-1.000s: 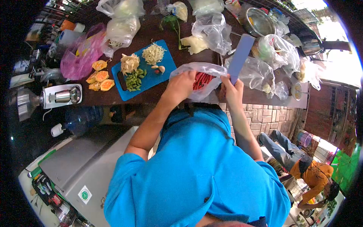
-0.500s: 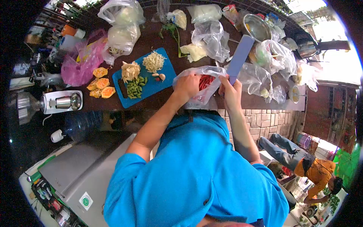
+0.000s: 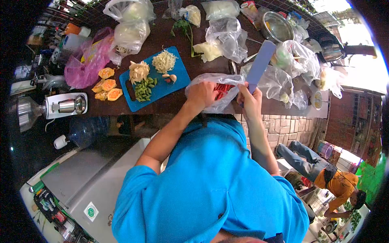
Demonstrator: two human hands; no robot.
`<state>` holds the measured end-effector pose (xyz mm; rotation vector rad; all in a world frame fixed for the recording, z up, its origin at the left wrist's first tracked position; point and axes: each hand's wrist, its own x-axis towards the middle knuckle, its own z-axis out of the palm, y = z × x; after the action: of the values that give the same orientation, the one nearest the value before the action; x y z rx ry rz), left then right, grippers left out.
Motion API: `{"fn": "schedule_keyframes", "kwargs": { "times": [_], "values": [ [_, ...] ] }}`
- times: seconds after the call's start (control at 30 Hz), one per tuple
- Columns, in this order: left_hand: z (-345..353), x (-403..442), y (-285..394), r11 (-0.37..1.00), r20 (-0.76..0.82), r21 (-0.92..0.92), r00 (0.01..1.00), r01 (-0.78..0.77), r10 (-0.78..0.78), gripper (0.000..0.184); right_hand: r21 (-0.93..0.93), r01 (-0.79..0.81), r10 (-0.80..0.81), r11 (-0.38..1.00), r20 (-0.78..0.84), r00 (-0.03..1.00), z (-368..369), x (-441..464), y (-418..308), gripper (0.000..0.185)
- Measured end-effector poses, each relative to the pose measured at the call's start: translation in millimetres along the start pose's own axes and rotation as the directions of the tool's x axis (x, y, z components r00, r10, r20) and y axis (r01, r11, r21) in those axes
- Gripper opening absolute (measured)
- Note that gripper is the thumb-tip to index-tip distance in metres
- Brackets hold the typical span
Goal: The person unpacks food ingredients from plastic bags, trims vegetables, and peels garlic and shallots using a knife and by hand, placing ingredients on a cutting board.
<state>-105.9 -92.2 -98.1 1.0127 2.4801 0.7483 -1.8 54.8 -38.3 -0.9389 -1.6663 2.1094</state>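
Observation:
A clear plastic bag [image 3: 221, 106] holding red chilies [image 3: 223, 90] hangs open at the table's front edge. My left hand [image 3: 201, 96] is closed at the left side of its mouth, fingertips beside the chilies. My right hand [image 3: 250, 101] grips a knife with a blue-purple blade [image 3: 261, 65], pointed up and away from me. The fingers of that hand also touch the bag's right rim. Left of the bag lies a blue cutting board [image 3: 175, 70] with bean sprouts [image 3: 164, 61], pale slices [image 3: 139, 71], cut green pieces [image 3: 144, 90] and garlic [image 3: 173, 77].
Orange-fleshed cut pieces [image 3: 108, 84] lie beside a pink bag [image 3: 87, 65] at left. A kitchen scale [image 3: 65, 106] stands at the far left. More plastic bags [image 3: 227, 36] and a metal bowl [image 3: 278, 26] crowd the back and right. A person in orange [image 3: 338, 184] is at lower right.
The bag's mouth is spread wider, showing more of the red chilies. My right hand and the knife have shifted slightly right and down. The view has tilted a little.

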Motion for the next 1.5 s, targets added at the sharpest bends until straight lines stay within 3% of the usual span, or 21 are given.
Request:
{"fn": "schedule_keyframes", "kwargs": {
  "times": [0.07,0.17,0.23,0.3,0.37,0.4,0.53,0.6,0.63,0.7,0.83,0.9,1.0,1.13,1.2,1.4,1.43,1.5],
  "values": [
    [-1,5,1,0.998,0.032,0.019,0.998,0.061,-0.061,0.024,0.04,-0.051,0.051,0.998,-0.012,0.999,1,-3,-6,0.011],
    [-2,7,3,0.999,-0.066,0.022,0.997,0.05,-0.048,0.029,0.075,-0.084,0.08,0.994,0.048,0.996,-5,-7,-2,0.011],
    [-11,9,10,0.994,-0.03,0.107,0.999,0.036,-0.033,0.03,-0.034,-0.009,0.01,0.999,0.027,1.0,-8,1,5,0.011],
    [-15,13,13,0.996,0.011,0.084,1.0,-0.011,0.01,0.031,-0.029,0.029,-0.029,0.999,0.016,0.999,-6,6,6,0.012],
    [-9,23,10,0.997,0.074,-0.069,0.996,-0.046,0.051,0.036,-0.031,0.024,-0.023,0.999,0.028,0.999,-4,10,-4,0.013],
    [10,29,-1,0.992,-0.021,-0.077,0.995,-0.099,0.097,0.034,-0.042,0.009,-0.008,0.999,0.015,1.0,-1,11,-10,0.014],
    [23,37,-16,0.999,0.02,-0.031,1.0,-0.007,0.008,0.032,-0.085,0.048,-0.046,0.995,0.03,0.999,2,13,-16,0.014],
    [29,35,-26,0.992,-0.152,0.065,0.981,-0.111,0.12,0.023,-0.032,0.018,-0.016,0.999,0.043,0.999,1,13,-10,0.012],
    [29,34,-28,0.992,-0.151,0.066,0.981,-0.111,0.12,0.023,-0.031,0.017,-0.016,0.999,0.042,0.999,1,13,-7,0.012],
    [25,33,-30,0.994,-0.047,0.065,0.995,-0.09,0.093,0.022,-0.074,-0.004,0.006,0.997,0.029,1.0,1,11,-4,0.011],
    [11,28,-23,0.989,-0.057,0.106,0.992,-0.105,0.112,0.024,-0.032,-0.021,0.022,0.999,0.043,0.999,2,9,-4,0.01],
    [6,30,-19,0.998,0.075,0.059,0.997,-0.036,0.032,0.033,-0.067,0.006,-0.003,0.998,0.039,0.999,4,9,-7,0.011],
    [7,30,-21,0.993,0.042,0.032,0.992,-0.117,0.115,0.025,-0.063,0.058,-0.056,0.996,0.045,0.997,4,11,-5,0.01],
    [16,35,-26,0.995,0.115,0.017,0.988,-0.103,0.1,0.023,-0.034,0.0,0.001,0.999,0.045,0.999,1,12,1,0.009],
    [23,36,-33,0.969,-0.092,0.14,0.972,-0.202,0.216,0.024,-0.031,0.006,-0.006,0.999,0.02,1.0,1,11,1,0.009],
    [9,13,-23,0.974,-0.341,0.083,0.912,-0.211,0.227,0.029,-0.077,0.021,-0.021,0.997,-0.003,1.0,-2,9,1,0.009],
    [2,11,-18,0.976,-0.345,0.085,0.913,-0.2,0.217,0.029,-0.077,0.019,-0.018,0.997,0.009,1.0,-2,8,2,0.009],
    [-8,10,-8,0.991,-0.196,-0.09,0.977,-0.102,0.083,0.029,-0.041,0.001,-0.001,0.999,0.013,1.0,0,7,2,0.008]
  ]
}}
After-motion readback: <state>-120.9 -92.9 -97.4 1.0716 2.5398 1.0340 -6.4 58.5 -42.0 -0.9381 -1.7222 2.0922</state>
